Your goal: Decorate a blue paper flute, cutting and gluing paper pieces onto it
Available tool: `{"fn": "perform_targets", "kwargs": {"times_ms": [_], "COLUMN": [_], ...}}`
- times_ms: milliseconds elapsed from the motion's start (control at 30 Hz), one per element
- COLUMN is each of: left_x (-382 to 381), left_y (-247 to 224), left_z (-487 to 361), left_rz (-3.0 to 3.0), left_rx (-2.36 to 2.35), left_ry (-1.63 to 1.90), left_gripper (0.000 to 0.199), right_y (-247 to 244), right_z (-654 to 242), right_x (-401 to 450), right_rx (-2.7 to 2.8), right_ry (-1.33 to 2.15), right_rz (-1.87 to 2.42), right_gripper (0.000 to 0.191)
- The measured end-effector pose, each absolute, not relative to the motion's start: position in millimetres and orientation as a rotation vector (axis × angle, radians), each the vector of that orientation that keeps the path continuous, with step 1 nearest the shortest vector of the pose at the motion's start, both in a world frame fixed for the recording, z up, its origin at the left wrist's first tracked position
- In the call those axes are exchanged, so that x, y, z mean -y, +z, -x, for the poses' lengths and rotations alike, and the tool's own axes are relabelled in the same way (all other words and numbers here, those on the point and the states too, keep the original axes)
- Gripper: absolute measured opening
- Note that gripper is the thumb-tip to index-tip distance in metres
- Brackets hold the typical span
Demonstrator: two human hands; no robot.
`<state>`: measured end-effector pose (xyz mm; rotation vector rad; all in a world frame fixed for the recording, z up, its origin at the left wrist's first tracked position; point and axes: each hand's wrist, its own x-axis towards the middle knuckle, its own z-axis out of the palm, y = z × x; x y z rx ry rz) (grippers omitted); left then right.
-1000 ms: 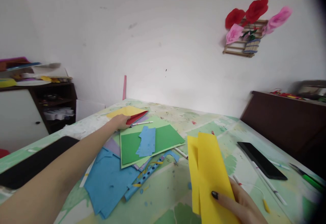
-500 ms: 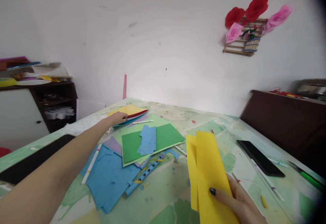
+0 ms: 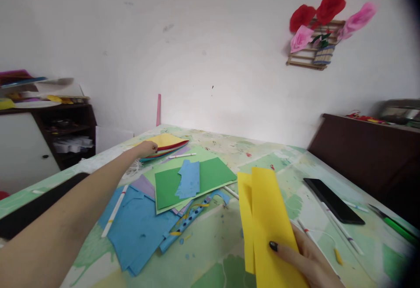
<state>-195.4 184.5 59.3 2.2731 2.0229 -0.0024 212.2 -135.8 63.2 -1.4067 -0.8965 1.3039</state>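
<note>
My left hand (image 3: 147,148) reaches far across the table to a stack of coloured paper sheets (image 3: 169,140), yellow on top with red and blue edges below. Its fingers are closed on the near edge of the stack, which lifts and bows there. My right hand (image 3: 310,257) grips folded yellow paper (image 3: 271,218) upright at the lower right, thumb across its front. Between the hands lie a green sheet (image 3: 210,174) with a torn blue piece (image 3: 189,178) on it, and blue sheets (image 3: 141,227).
White markers (image 3: 114,211) lie about the table (image 3: 203,261). At the right are a black phone (image 3: 333,200) and green-handled scissors (image 3: 398,229). A dotted blue paper strip (image 3: 187,222) lies in the middle. A dark flat object (image 3: 29,209) is under my left forearm.
My left hand has drawn slightly back to the left, and the near edges of the stacked sheets are spread wider apart. My right hand keeps its hold on the yellow paper.
</note>
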Motion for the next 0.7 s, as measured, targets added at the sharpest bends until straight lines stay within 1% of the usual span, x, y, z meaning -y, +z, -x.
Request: {"fn": "perform_targets", "kwargs": {"times_ms": [200, 433, 500, 567, 633, 700], "left_x": [-185.2, -179.4, -172.1, -161.2, -148.4, -135.5], "left_y": [59.3, 58.7, 53.8, 45.9, 37.2, 31.1], "left_z": [198.1, 198.7, 195.6, 189.5, 181.1, 171.6], "left_rz": [-2.245, -2.285, -2.323, -2.369, -2.404, -2.422], "left_rx": [-2.036, -2.082, -2.073, -2.062, -2.079, -2.103], "left_ry": [-0.001, -0.041, -0.043, -0.033, -0.001, 0.049], "left_gripper": [0.033, 0.031, 0.030, 0.029, 0.031, 0.034], "right_y": [61.7, 62.5, 59.4, 53.7, 47.1, 42.2], "right_z": [-207.7, -208.2, -209.9, -210.1, -208.8, -206.7], "right_x": [136.6, 139.3, 138.5, 136.2, 132.4, 128.5], "right_rx": [0.820, 0.809, 0.791, 0.760, 0.734, 0.705], "right_ry": [1.365, 1.390, 1.447, 1.514, 1.562, 1.654], "right_rz": [1.326, 1.315, 1.292, 1.251, 1.203, 1.152], "right_gripper": [0.063, 0.064, 0.061, 0.052, 0.045, 0.042]}}
